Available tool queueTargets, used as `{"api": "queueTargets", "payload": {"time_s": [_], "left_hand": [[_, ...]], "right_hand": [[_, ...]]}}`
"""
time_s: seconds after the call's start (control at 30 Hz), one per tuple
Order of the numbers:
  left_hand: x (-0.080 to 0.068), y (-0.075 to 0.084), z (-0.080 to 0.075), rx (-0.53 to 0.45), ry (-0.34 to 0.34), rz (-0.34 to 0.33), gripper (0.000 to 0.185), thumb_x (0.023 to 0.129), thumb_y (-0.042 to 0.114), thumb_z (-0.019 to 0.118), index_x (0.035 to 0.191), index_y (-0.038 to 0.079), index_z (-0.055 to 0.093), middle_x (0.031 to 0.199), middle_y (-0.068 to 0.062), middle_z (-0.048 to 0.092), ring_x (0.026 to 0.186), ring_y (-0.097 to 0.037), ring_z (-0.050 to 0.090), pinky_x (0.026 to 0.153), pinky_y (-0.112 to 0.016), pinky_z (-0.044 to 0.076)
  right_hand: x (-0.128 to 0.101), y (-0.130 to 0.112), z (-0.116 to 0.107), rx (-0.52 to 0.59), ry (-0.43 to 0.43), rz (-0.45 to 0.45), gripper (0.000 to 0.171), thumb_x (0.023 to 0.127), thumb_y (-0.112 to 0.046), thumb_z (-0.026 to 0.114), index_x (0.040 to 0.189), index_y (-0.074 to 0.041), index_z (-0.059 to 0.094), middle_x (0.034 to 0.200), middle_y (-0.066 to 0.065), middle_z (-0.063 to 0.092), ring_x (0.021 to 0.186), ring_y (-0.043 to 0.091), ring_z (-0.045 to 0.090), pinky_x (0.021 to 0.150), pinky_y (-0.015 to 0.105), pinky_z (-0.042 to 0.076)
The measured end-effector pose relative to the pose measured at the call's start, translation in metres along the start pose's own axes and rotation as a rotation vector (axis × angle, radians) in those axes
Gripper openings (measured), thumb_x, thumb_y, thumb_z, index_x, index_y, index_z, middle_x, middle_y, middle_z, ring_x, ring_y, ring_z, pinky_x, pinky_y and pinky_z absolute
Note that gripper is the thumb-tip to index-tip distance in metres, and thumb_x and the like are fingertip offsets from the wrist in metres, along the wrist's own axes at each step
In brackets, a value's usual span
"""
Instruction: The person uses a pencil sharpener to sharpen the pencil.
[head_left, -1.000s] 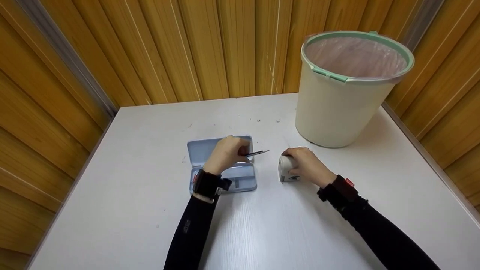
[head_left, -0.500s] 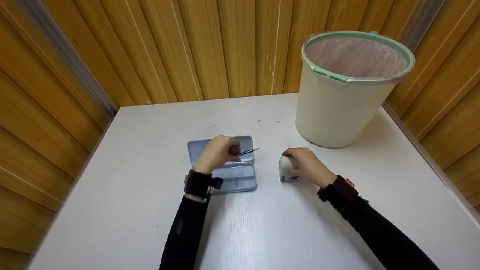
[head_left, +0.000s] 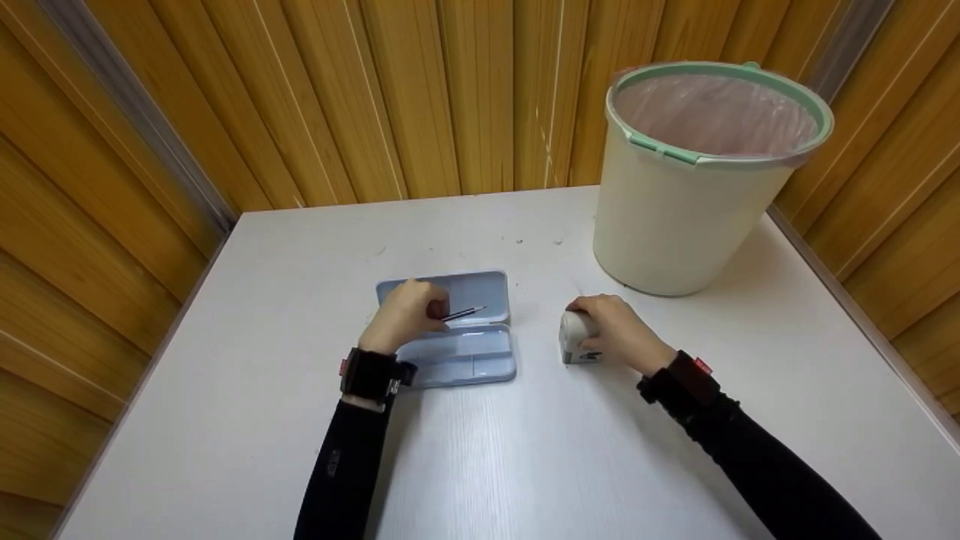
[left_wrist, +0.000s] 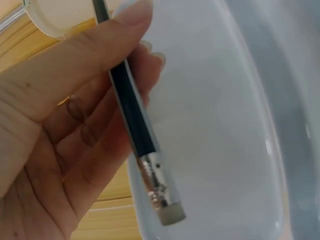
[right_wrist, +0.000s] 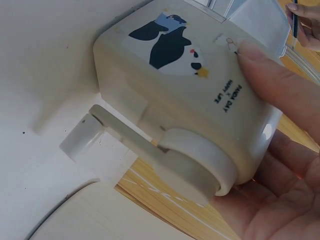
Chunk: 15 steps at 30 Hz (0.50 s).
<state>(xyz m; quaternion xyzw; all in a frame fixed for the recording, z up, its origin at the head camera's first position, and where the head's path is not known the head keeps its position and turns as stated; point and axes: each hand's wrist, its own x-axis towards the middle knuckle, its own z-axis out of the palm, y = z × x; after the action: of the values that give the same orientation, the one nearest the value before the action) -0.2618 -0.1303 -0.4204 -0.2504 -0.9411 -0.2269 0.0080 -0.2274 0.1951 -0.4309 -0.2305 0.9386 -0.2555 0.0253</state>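
Note:
My left hand point(head_left: 406, 315) pinches a dark pencil point(head_left: 463, 313) between thumb and fingers, its sharpened tip pointing right. In the left wrist view the pencil's eraser end point(left_wrist: 171, 214) with its silver ferrule sticks out past the hand. Below lies a light blue pencil case point(head_left: 491, 343), lid raised at the back, with the hand over its left part. To the right, my right hand point(head_left: 626, 337) grips a cream crank pencil sharpener point(head_left: 576, 330) standing on the table. The right wrist view shows its panda pictures and crank handle point(right_wrist: 132, 132).
A tall cream bin point(head_left: 667, 217) with a green rim and a pink liner stands at the back right of the white table point(head_left: 480, 465). Yellow wood-look panels point(head_left: 420, 97) enclose the back and sides. Small specks lie on the tabletop.
My left hand has moved left with the pencil, from the right end of the pencil case to above its left part. The right hand and the sharpener have stayed put.

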Motion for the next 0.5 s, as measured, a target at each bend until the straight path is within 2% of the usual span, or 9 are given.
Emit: {"api": "queueTargets", "payload": {"time_s": [0.3,0.5], "left_hand": [[-0.008,-0.013,0.014,0.05,-0.073,-0.07,0.014,0.066,0.006,0.088,0.073,0.007,0.075,0.07,-0.002,0.072,0.068,-0.016,0.065,0.071,-0.034,0.054],[-0.01,-0.016,0.025,0.049,-0.075,-0.083,0.014,0.065,0.005,0.088,0.072,0.008,0.077,0.072,-0.004,0.074,0.068,-0.02,0.067,0.073,-0.036,0.056]], "right_hand": [[0.0,0.0,0.0,0.023,0.001,0.004,0.044,0.072,0.007,0.08,0.113,0.006,0.064,0.11,0.02,0.069,0.105,0.036,0.064,0.092,0.051,0.052],[0.0,-0.001,0.0,0.015,-0.011,0.018,0.045,0.073,0.006,0.08,0.115,0.006,0.063,0.113,0.02,0.069,0.107,0.037,0.064,0.093,0.052,0.051]]}}
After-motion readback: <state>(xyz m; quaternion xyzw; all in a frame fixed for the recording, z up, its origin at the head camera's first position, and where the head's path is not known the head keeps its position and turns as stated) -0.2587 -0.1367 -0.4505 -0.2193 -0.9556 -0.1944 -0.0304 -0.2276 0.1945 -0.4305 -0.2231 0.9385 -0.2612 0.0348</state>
